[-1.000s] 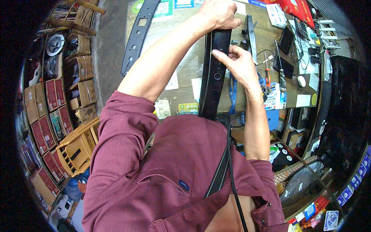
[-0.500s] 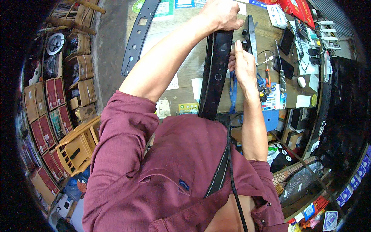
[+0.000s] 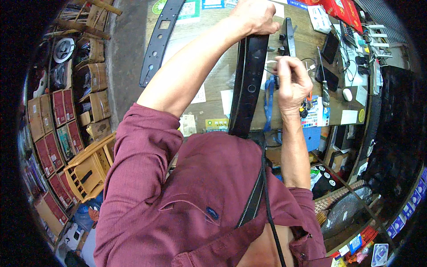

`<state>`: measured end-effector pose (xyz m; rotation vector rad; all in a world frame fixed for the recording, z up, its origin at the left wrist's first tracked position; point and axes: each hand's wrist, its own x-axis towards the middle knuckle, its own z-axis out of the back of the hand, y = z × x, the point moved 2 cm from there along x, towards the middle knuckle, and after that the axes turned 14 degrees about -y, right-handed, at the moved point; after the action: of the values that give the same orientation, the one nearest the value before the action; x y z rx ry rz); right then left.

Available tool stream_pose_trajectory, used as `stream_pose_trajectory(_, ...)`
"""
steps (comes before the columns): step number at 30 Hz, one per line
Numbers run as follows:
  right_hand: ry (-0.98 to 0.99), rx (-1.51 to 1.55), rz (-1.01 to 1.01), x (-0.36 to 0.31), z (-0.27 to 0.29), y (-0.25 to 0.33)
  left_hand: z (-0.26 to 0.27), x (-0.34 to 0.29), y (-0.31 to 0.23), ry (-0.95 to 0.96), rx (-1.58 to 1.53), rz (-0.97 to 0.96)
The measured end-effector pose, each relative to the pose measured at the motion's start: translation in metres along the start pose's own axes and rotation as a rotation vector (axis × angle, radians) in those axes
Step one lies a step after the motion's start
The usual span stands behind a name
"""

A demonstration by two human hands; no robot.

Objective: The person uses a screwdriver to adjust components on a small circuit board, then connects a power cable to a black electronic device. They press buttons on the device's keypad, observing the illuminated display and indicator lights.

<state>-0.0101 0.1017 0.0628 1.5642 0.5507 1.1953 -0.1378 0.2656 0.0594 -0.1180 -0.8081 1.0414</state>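
Blk panel [image 3: 249, 84] ran near-to-far over table [image 3: 212, 104], near end by shirt [image 3: 218, 164]. L hand [image 3: 258, 18] had its far end, fingers closed on it. R hand [image 3: 293, 82] was just right of panel, fingers curled; can't tell if gripping anything. Dark perforated bar [image 3: 156, 49] lay left, screwdriver [image 3: 325, 94] right.

Tabletop: brown wood grain [image 3: 304, 42], beneath and around the right fingers [image 3: 285, 73].
Floor: grey strip [image 3: 126, 53], left of the fingers, past the tabletop's edge.
Boxes: brown and dark red cardboard [image 3: 63, 107], stacked in columns, far left of the fingers.
Chair: pale wood [image 3: 95, 175], left of and nearer the body than the fingers.
Wall panel: grey, ridged [image 3: 382, 13], beyond and right of the fingers.
Light: pale sheen across the tabletop, left of the fingers.
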Motion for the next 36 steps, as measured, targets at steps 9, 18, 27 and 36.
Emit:
stream_pose_trajectory(9, 0.931, 0.036, 0.754, 0.027, -0.074, -0.003, 0.0, 0.005, -0.008, 0.112, 0.091, -0.067)
stream_pose_trajectory(18, 0.997, -0.062, 0.647, 0.006, -0.071, -0.015, -0.006, 0.003, -0.009, 0.158, 0.08, -0.063)
stream_pose_trajectory(27, 0.801, 0.322, -0.022, -0.049, -0.023, 0.027, -0.001, 0.009, -0.006, 0.143, 0.074, -0.035)
stream_pose_trajectory(36, 0.524, 0.09, -0.017, 0.011, 0.006, 0.026, -0.002, 0.011, -0.009, 0.149, 0.075, -0.023)
